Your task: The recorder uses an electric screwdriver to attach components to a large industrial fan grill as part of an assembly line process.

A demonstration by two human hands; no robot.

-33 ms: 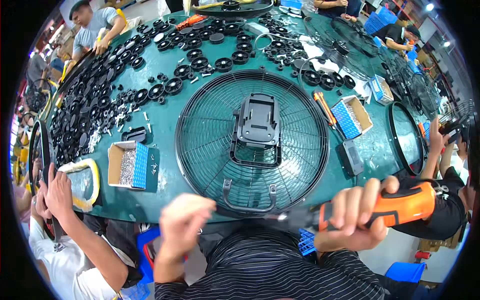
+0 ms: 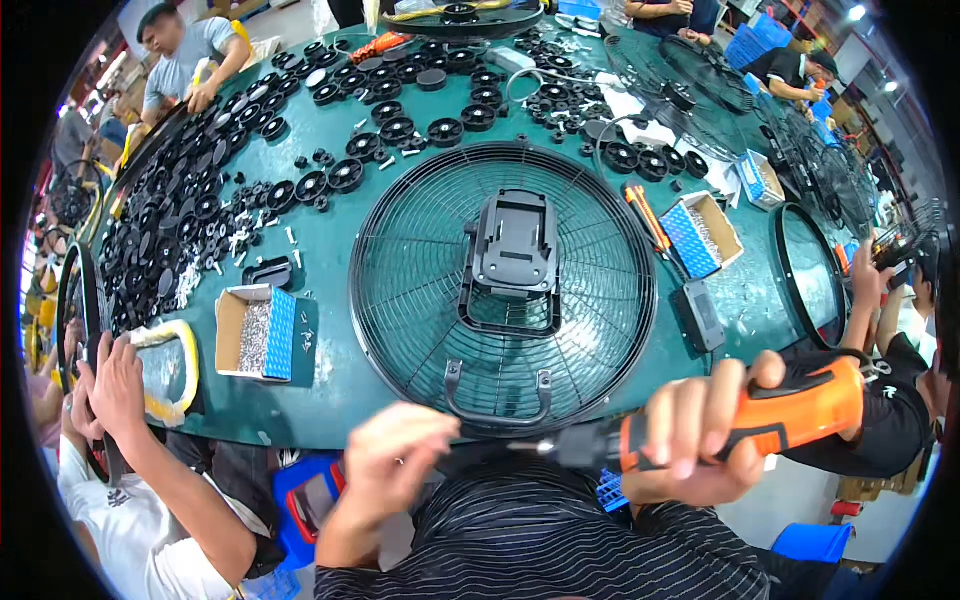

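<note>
My right hand [image 2: 705, 430] grips an orange-and-black electric screwdriver [image 2: 800, 410], held sideways with its bit pointing left. Facing the bit tip, my left hand [image 2: 395, 460] is closed in a pinch near the table's front edge; whatever sits between its fingertips is too small to make out. Beyond both hands a round black wire fan guard [image 2: 420, 290] lies flat on the green table. At its middle is a black plastic housing [image 2: 515, 245] on a bracket. A curved black handle [image 2: 495, 415] crosses the guard's near side.
Screws fill an open blue-and-white box [image 2: 255, 332] at left and another box [image 2: 703, 235] at right. Black round knobs [image 2: 345, 175] and loose parts cover the table's far left. A black power adapter [image 2: 700, 315] lies right of the guard. Co-workers' arms [image 2: 170, 470] reach in from both sides.
My left hand has moved right and slightly down, closer to the screwdriver's bit. The screwdriver in my right hand has shifted slightly left.
</note>
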